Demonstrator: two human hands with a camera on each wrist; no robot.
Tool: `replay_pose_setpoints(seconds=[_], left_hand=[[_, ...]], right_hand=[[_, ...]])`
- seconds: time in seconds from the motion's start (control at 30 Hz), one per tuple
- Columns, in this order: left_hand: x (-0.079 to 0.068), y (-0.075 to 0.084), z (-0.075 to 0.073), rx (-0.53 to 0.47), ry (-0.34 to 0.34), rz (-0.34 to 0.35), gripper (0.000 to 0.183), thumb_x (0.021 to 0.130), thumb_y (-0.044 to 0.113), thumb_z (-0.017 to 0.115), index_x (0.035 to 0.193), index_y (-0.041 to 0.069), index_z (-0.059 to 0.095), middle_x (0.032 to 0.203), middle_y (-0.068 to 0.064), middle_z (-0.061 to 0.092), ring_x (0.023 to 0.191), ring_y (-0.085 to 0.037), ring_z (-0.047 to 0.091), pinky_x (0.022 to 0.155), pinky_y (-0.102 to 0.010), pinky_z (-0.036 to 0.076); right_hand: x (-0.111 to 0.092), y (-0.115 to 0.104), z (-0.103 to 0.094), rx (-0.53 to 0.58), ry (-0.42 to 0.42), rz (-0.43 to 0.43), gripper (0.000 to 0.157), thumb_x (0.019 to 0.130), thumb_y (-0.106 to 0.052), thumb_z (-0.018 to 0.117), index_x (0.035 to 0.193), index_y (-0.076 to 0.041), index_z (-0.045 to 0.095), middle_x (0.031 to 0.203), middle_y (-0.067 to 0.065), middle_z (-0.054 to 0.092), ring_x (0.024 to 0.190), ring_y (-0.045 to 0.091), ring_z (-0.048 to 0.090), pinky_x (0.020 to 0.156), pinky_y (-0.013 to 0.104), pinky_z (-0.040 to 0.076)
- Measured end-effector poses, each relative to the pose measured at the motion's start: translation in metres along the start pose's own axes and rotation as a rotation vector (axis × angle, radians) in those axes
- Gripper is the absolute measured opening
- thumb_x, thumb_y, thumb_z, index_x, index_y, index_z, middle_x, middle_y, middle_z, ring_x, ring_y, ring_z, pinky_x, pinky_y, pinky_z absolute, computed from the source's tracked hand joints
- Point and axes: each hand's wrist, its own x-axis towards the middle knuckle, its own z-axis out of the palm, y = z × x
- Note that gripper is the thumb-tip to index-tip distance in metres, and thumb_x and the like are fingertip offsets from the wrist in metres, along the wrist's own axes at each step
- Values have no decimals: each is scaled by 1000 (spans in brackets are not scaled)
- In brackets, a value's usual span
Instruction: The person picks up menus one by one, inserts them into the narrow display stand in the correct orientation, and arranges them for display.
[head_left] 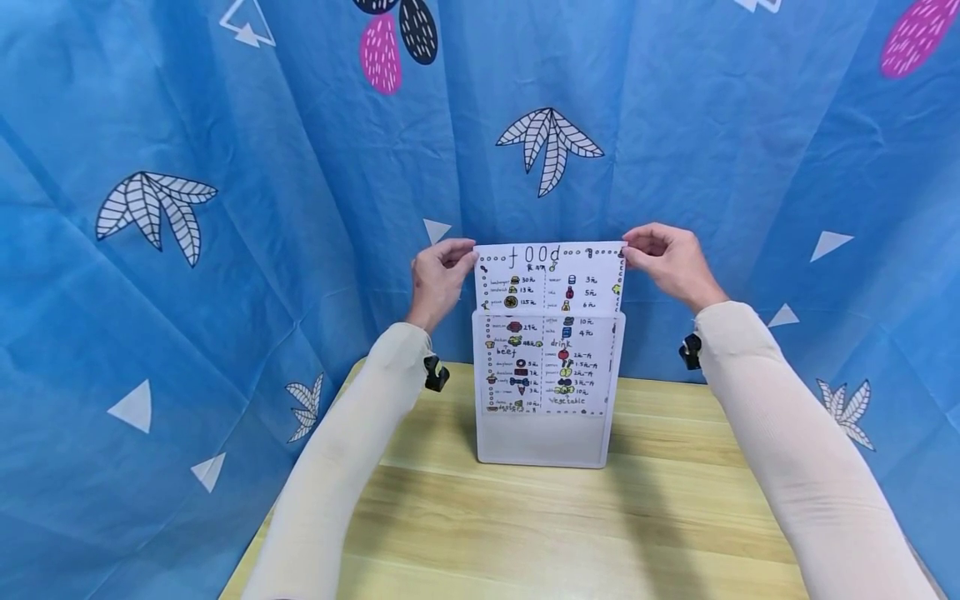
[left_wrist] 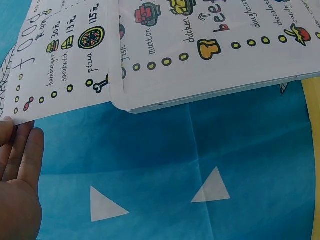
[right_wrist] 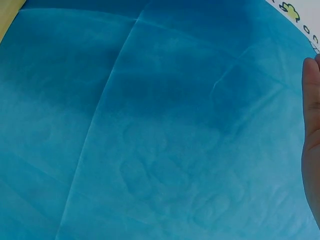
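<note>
A paper menu headed "food", with small coloured drawings and prices, is partly inside a clear upright display stand. Its top part sticks out above the stand's upper edge, and its lower edge sits above the stand's bottom. My left hand pinches the menu's top left corner. At the top right corner, my right hand pinches the paper between thumb and fingers. The left wrist view shows the left hand at the paper corner; in the right wrist view only part of the right hand appears.
The stand is on a light wood-grain table. A blue patterned curtain hangs close behind the stand and along both sides. Each sleeved forearm carries a small black device near the wrist.
</note>
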Motion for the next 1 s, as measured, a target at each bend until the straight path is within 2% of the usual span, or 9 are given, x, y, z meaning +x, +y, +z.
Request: replay_pose_setpoints(seconds=[0.2, 0.47, 0.67, 1.0], left_hand=[[-1, 1, -1, 12, -6, -12, 22, 95, 12, 70, 113, 1, 73, 102, -11, 73, 90, -20, 69, 78, -30, 56], [-5, -3, 1, 2, -11, -19, 20, 95, 12, 70, 113, 2, 74, 103, -10, 73, 91, -19, 69, 81, -31, 57], [-7, -4, 2, 2, -10, -23, 21, 95, 12, 70, 113, 1, 73, 103, -11, 73, 92, -20, 68, 82, -32, 57], [-7, -6, 3, 7, -10, -27, 20, 95, 12, 70, 112, 1, 74, 102, -11, 73, 90, -19, 68, 80, -31, 57]], right_hand=[[-3, 0, 0, -16, -6, 12, 27, 98, -17, 66, 120, -1, 67, 109, 12, 71, 87, 8, 69, 80, 15, 52], [-5, 2, 1, -20, -12, 28, 27, 98, -18, 66, 119, -1, 68, 108, 13, 71, 84, 2, 67, 79, 14, 52], [-4, 5, 3, -16, -11, 23, 26, 98, -16, 67, 117, 0, 68, 104, 9, 72, 83, 1, 67, 77, 13, 52], [-6, 6, 3, -36, -29, 34, 30, 98, -21, 67, 120, -1, 67, 109, 13, 71, 84, 1, 66, 79, 13, 51]])
